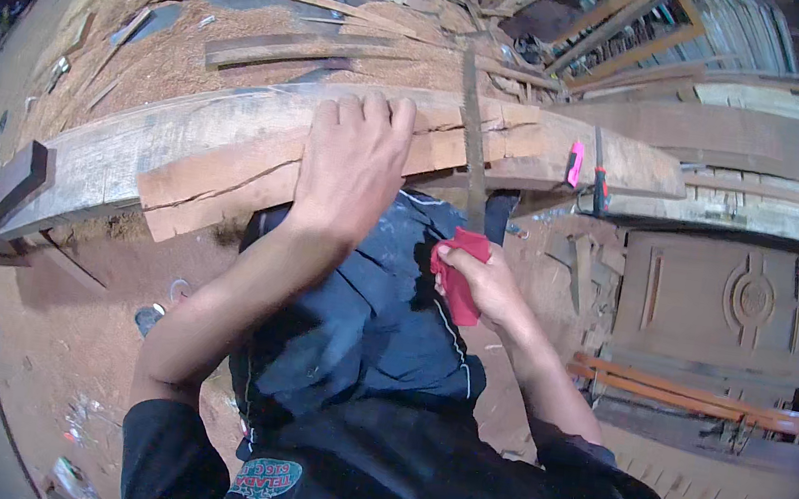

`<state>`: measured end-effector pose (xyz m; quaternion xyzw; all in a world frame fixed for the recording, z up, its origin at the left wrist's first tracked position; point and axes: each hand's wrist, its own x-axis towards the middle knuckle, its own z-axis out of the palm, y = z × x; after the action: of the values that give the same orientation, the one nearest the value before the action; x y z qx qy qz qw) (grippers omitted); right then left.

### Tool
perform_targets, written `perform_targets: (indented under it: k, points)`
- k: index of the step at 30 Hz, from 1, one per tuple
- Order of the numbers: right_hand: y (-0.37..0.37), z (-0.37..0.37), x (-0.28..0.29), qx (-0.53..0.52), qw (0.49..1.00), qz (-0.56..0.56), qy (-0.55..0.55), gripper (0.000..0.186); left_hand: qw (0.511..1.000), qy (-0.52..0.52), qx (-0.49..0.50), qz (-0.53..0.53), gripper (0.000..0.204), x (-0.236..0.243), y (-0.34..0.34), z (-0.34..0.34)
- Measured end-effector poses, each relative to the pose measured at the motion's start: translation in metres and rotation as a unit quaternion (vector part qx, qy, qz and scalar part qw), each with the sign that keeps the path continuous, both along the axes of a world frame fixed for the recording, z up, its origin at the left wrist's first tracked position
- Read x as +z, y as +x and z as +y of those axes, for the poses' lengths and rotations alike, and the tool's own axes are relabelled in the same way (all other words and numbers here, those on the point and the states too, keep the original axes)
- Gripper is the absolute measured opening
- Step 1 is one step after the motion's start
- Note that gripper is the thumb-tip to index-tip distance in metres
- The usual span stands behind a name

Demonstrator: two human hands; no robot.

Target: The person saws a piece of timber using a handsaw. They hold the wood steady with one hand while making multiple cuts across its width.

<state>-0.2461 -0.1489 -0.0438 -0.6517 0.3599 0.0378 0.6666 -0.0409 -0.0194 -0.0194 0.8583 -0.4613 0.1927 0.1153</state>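
- One L hand [355, 168] on cracked board [437, 154] — I can't tell if clamped
- R hand [484, 279] gripping red-handled saw [474, 168], blade across board nr R end
- Board atop timber worktop [194, 122]

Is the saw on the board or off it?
On, it seems: the saw's blade crosses the board, right hand on its red handle.

- Board [432, 153]: orange-brown wood, dark irregular line along its length; resting on pale beam [110, 151].
- Saw [476, 174]: long, narrow, dark blade, red handle; blade crossing board toward right end, handle at near side.
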Motion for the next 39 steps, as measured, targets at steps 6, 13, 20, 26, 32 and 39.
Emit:
perform_targets:
  k: [6,13,20,26,32,39]
  points:
    - [0.018,0.002,0.011,0.024,0.993,0.03,-0.115,0.037,1.0,0.005,-0.019,0.008,0.055,0.011,0.013,0.007]
    - [0.001,0.003,0.037,0.076,0.984,0.041,-0.156,0.042,0.993,0.041,-0.039,0.099,0.076,0.02,0.025,0.001]
    - [0.027,-0.016,0.078,0.167,0.951,0.179,-0.187,0.061,0.99,0.027,-0.039,0.135,0.074,0.015,0.046,-0.007]
    - [0.029,-0.023,0.101,0.039,0.978,0.158,-0.132,0.08,0.987,-0.004,-0.04,0.157,0.065,0.02,0.042,-0.001]
    - [0.05,-0.018,0.109,0.058,0.979,0.172,-0.092,0.073,0.987,-0.002,-0.037,0.159,0.06,0.015,0.04,-0.002]
    - [0.035,-0.014,0.106,0.03,0.987,0.11,-0.11,0.064,0.986,-0.006,-0.027,0.167,0.058,0.012,0.042,-0.006]
